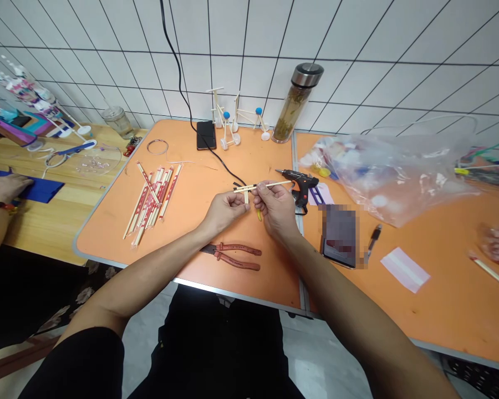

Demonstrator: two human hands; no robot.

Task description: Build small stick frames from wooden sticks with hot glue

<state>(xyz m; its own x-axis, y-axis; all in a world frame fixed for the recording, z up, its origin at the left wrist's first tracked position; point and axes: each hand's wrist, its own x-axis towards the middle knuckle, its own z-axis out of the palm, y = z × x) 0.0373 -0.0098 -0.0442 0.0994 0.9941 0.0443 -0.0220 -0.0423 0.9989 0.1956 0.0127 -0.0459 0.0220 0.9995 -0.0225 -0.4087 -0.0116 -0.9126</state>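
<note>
My left hand (227,211) pinches a short wooden stick piece (246,197) that meets other thin pieces in a T shape. My right hand (278,210) is closed on a long pale wooden stick (281,183), which crosses above the left hand's piece; whether they touch I cannot tell. Just right of that hand lies a black glue gun (303,189). Pliers with red-brown handles (237,256) rest on the table in front of my hands. Several paper-wrapped chopsticks (153,199) lie in a pile at the left.
At the back stand small stick models with blue caps (233,124), a phone (206,135) and a tea bottle (295,105). Right are a plastic bag (382,172), a second phone (339,238) and a pen (374,239). Another person's hand (8,187) is at far left.
</note>
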